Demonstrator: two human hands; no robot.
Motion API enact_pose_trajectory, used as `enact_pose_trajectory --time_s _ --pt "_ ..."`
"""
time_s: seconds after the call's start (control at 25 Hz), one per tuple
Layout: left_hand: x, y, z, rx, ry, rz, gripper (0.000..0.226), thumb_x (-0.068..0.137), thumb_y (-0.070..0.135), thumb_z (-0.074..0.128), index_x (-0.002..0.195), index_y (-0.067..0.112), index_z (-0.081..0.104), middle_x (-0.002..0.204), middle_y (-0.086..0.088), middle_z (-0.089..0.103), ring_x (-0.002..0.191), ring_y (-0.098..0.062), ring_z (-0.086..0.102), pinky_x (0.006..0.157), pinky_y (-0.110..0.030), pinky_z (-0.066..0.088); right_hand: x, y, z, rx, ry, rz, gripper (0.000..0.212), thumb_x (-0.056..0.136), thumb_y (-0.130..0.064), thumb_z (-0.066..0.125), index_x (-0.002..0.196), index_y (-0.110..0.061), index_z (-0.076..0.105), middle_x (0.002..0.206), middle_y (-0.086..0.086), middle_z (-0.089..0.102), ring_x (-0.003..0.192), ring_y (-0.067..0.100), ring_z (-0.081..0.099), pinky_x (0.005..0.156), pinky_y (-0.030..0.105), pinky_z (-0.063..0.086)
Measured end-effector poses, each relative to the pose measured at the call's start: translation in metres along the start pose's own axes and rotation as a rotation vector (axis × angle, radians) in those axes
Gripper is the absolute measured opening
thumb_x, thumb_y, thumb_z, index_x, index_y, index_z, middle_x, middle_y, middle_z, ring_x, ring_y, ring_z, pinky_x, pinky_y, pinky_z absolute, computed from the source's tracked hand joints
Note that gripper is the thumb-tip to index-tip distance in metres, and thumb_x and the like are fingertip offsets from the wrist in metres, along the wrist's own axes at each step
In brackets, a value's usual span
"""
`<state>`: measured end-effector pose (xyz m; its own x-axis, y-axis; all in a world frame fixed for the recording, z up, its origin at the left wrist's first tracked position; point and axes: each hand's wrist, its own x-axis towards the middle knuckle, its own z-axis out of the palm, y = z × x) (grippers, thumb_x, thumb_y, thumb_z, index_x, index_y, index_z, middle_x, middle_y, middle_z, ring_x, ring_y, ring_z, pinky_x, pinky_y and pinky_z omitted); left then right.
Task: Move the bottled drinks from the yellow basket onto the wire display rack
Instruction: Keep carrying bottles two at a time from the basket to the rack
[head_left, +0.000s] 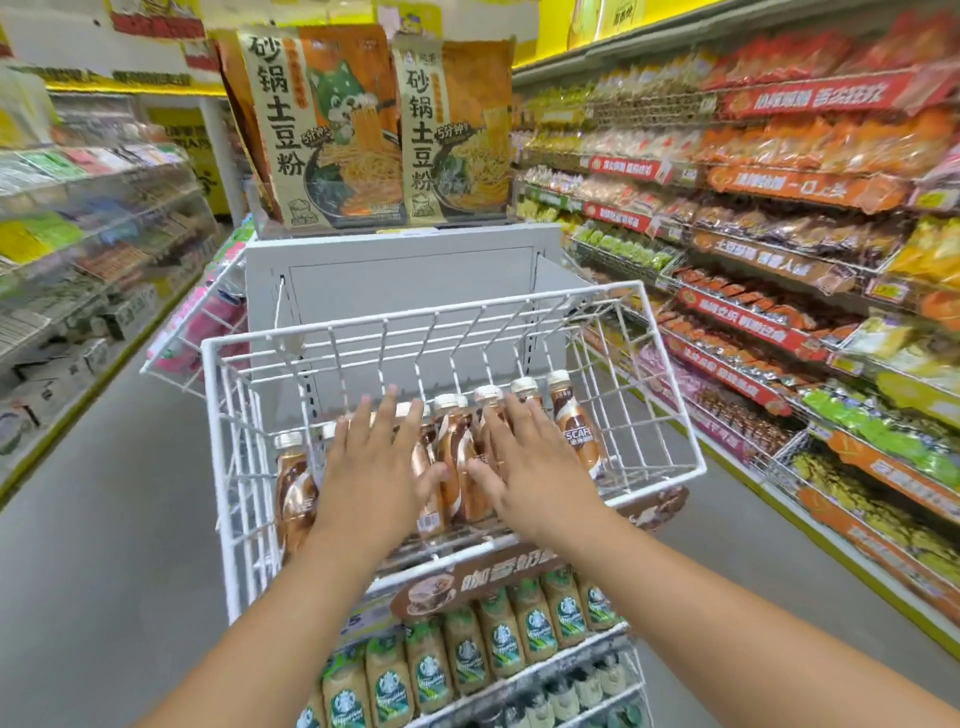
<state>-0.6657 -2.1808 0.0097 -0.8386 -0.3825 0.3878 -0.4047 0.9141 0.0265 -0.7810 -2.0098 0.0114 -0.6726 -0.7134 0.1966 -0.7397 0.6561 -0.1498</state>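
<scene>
Hands reach side by side into the white wire display rack (649, 470) at the centre of the frame; the left hand (376, 467) lies with fingers straight and spread, palm down, resting on the brown bottled coffee drinks (457, 467) that stand in a row in the rack's top basket; the right hand (535, 462) is likewise flat and open, fingers extended over the bottles just right of centre, thumb pointing inward toward the left thumb; neither hand curls round a bottle. White caps of the row show beyond the fingertips, rising toward the upper right; one Nescafé bottle (576, 426) stands clear at the right end, and another brown bottle (293, 488) stands at the left end just beside the left hand. Below the top basket, in the lower middle of the frame, a brown coffee sign (483, 584) fronts the rack, and under it stand rows of Starbucks bottles (498, 639) with green logos. Above the rack, in the upper middle, two large noodle packets (374, 130) stand upright on a grey display unit (405, 270). Stocked snack shelves (779, 234) fill the right side; blurred shelves (93, 234) line the left; grey floor (104, 519) runs between. The yellow basket cannot be seen.
</scene>
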Motion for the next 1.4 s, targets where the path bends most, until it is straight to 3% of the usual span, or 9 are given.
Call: enact_pose_trajectory --time_s 0.48,0.56,0.68,1.12,1.28,1.4 --pt "-0.07 0.208 0.0 -0.089 -0.073 0.147 0.078 0.097 0.07 0.023 0.163 0.032 0.003 0.171 -0.002 -0.006 0.157 -0.024 -0.008 0.124 -0.043 -0.005 -0.171 0.156 -0.032 0.028 -0.004 0.146 0.075 0.105 -0.062 0.026 0.166 -0.025 0.001 0.173 0.004 -0.013 0.159 0.027 -0.012 0.13 0.046 0.003" --pt "-0.081 0.259 0.001 -0.097 -0.092 0.195 0.078 0.098 0.069 0.029 0.163 0.031 0.008 0.172 -0.002 -0.004 0.158 -0.026 -0.005 0.126 -0.044 0.001 -0.209 0.194 -0.037 0.03 -0.002 0.207 0.076 0.105 -0.063 0.025 0.166 -0.026 -0.001 0.173 0.003 -0.014 0.159 0.027 -0.013 0.129 0.045 0.002" --pt "-0.094 0.342 0.008 -0.101 -0.132 0.311 0.078 0.099 0.065 0.037 0.163 0.028 0.014 0.172 -0.005 0.002 0.158 -0.029 0.001 0.127 -0.048 0.009 -0.271 0.253 -0.044 0.029 0.023 0.313 0.076 0.105 -0.063 0.026 0.165 -0.026 -0.001 0.173 0.004 -0.012 0.159 0.029 -0.01 0.129 0.046 0.003" --pt "-0.129 0.642 0.028 -0.198 -0.166 0.793 0.076 0.097 0.062 0.046 0.16 0.022 0.031 0.17 -0.012 0.016 0.155 -0.036 0.015 0.124 -0.05 0.014 -0.488 0.447 -0.092 -0.075 0.152 0.818 0.076 0.105 -0.06 0.031 0.166 -0.023 0.004 0.174 0.006 -0.009 0.16 0.03 -0.009 0.129 0.047 0.007" --pt "-0.142 0.756 0.054 -0.197 -0.205 1.006 0.077 0.098 0.066 0.037 0.162 0.025 0.02 0.171 -0.01 0.007 0.156 -0.033 0.009 0.124 -0.049 0.013 -0.559 0.514 -0.095 -0.171 0.154 1.026 0.076 0.105 -0.059 0.035 0.166 -0.024 0.006 0.174 0.007 -0.005 0.16 0.031 -0.002 0.128 0.047 0.009" --pt "-0.155 0.845 0.073 -0.316 -0.246 1.163 0.075 0.099 0.061 0.043 0.161 0.024 0.024 0.171 -0.011 0.009 0.157 -0.032 0.009 0.125 -0.048 0.017 -0.609 0.567 -0.092 -0.194 0.118 1.196 0.076 0.104 -0.06 0.036 0.166 -0.027 0.009 0.174 0.005 -0.004 0.16 0.031 0.002 0.128 0.048 0.014"
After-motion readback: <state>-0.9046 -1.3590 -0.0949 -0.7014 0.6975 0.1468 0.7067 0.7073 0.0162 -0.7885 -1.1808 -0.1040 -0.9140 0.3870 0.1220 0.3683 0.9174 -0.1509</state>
